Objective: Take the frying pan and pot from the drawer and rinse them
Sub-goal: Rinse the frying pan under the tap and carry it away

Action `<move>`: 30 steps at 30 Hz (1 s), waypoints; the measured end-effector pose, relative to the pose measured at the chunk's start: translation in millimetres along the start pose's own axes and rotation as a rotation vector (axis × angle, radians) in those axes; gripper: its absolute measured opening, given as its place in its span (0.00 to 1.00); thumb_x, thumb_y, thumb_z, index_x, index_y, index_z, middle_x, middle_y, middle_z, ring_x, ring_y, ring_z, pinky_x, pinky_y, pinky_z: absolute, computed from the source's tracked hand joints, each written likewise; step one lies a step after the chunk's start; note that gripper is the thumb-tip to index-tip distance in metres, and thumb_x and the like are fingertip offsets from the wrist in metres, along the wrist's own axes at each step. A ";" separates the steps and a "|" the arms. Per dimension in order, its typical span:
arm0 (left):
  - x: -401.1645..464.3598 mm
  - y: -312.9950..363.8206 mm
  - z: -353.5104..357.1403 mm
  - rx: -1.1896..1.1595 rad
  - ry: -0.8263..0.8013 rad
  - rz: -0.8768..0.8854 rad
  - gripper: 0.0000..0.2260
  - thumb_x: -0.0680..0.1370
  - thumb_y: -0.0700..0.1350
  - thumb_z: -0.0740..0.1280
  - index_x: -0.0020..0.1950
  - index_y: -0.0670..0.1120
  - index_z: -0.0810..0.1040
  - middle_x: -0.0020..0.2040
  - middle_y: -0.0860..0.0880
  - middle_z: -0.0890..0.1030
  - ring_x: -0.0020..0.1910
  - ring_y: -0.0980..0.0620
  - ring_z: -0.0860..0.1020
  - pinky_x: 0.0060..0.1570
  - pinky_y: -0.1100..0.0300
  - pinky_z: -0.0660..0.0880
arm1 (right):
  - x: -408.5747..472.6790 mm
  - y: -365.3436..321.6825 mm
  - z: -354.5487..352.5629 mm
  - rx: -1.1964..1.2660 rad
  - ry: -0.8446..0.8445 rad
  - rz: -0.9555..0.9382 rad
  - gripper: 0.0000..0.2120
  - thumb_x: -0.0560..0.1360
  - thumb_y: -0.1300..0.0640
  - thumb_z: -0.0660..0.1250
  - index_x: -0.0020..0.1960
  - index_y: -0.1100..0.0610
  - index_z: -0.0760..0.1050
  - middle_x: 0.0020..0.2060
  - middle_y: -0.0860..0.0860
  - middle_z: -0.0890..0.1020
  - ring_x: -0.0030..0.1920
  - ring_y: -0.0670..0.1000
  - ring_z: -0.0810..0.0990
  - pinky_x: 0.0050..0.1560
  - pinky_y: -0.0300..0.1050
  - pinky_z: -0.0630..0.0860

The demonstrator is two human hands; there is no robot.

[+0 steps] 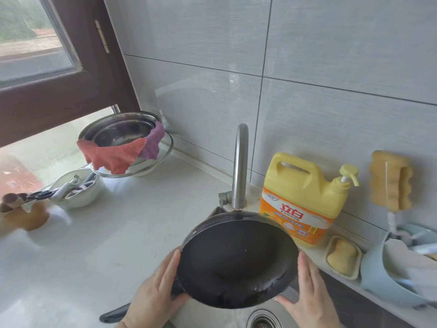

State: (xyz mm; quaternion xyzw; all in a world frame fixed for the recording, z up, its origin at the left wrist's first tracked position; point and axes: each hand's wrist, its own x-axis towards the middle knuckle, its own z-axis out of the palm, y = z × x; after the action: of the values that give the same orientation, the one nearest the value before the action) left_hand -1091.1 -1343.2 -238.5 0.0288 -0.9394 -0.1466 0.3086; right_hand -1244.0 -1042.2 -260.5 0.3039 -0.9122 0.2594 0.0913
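A black frying pan (236, 259) is tilted up on edge above the sink (220, 316), its inside facing me and its rim just under the steel faucet (240, 166). My left hand (153, 292) grips the pan's left rim where the dark handle (113, 314) joins. On the right rim, my right hand (309, 290) presses with flat fingers. Wet patches shine on the pan's lower inside. No water stream is visible at the spout. No pot is clearly in view.
A yellow dish-soap jug (305, 200) stands right of the faucet, a soap dish (343, 256) and a blue utensil holder (387, 280) beyond it. Steel bowls with cloths (123, 140) and a white bowl with scissors (75, 190) sit on the left counter. The sink drain (263, 320) lies below.
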 end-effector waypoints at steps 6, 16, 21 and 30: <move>-7.7 -12.1 -16.5 -0.021 0.021 -0.024 0.40 0.75 0.70 0.58 0.80 0.51 0.50 0.74 0.52 0.62 0.58 0.58 0.75 0.34 0.64 0.77 | 11.4 -16.6 12.6 -0.044 -0.084 -0.019 0.81 0.41 0.38 0.84 0.80 0.58 0.41 0.66 0.57 0.68 0.57 0.60 0.81 0.54 0.45 0.74; -0.6 4.5 7.2 -0.011 -0.059 -0.022 0.42 0.70 0.64 0.69 0.77 0.47 0.57 0.67 0.44 0.71 0.54 0.53 0.78 0.35 0.61 0.81 | 0.0 6.0 -11.1 -0.024 -0.016 0.013 0.81 0.39 0.42 0.86 0.80 0.55 0.42 0.65 0.59 0.68 0.60 0.58 0.73 0.48 0.53 0.79; 13.5 23.0 20.9 -0.014 -0.035 0.084 0.37 0.76 0.64 0.64 0.75 0.42 0.57 0.69 0.43 0.70 0.60 0.52 0.76 0.40 0.66 0.78 | -12.8 20.8 -26.8 0.010 0.147 -0.018 0.55 0.66 0.27 0.65 0.80 0.54 0.46 0.78 0.50 0.57 0.62 0.59 0.70 0.63 0.46 0.71; 17.6 27.1 15.8 -0.037 -0.031 0.089 0.35 0.78 0.65 0.60 0.75 0.43 0.57 0.67 0.44 0.70 0.55 0.53 0.79 0.39 0.67 0.77 | -8.7 22.8 -24.1 0.006 0.226 0.009 0.47 0.72 0.25 0.55 0.78 0.57 0.53 0.69 0.58 0.67 0.61 0.60 0.71 0.72 0.39 0.59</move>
State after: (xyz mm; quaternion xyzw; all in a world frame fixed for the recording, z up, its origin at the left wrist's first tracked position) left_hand -1113.6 -1315.7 -232.7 -0.0212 -0.9415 -0.1506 0.3007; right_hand -1250.6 -1009.6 -252.4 0.2687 -0.8967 0.2952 0.1912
